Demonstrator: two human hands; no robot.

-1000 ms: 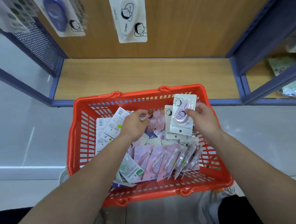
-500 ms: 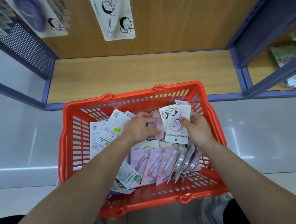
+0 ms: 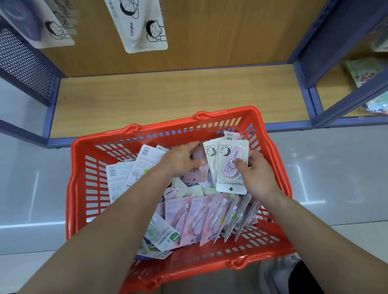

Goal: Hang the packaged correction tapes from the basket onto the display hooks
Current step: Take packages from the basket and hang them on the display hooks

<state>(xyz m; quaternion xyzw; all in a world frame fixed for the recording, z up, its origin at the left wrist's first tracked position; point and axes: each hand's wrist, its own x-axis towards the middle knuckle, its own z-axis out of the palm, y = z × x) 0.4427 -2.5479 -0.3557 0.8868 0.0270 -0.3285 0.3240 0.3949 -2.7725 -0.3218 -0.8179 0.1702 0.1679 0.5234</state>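
Note:
A red plastic basket on the floor holds several packaged correction tapes. My right hand grips a white pack with a pink correction tape, thumb on its front, just above the pile. A second white pack lies right behind it. My left hand reaches into the basket's far middle, its fingers curled on a pink pack. A row of pink carded packs stands in the basket's near part. Above, a white pack and a blue-tape pack hang on the display.
The wooden bottom shelf with a blue frame lies just beyond the basket. A perforated side panel stands at the left. Another shelf bay with coloured goods is at the right. My shoe is near the basket's right corner.
My right hand has lowered the pink tape pack toward the pile. My left hand has shifted right onto a pink pack beside it. The view has tilted slightly.

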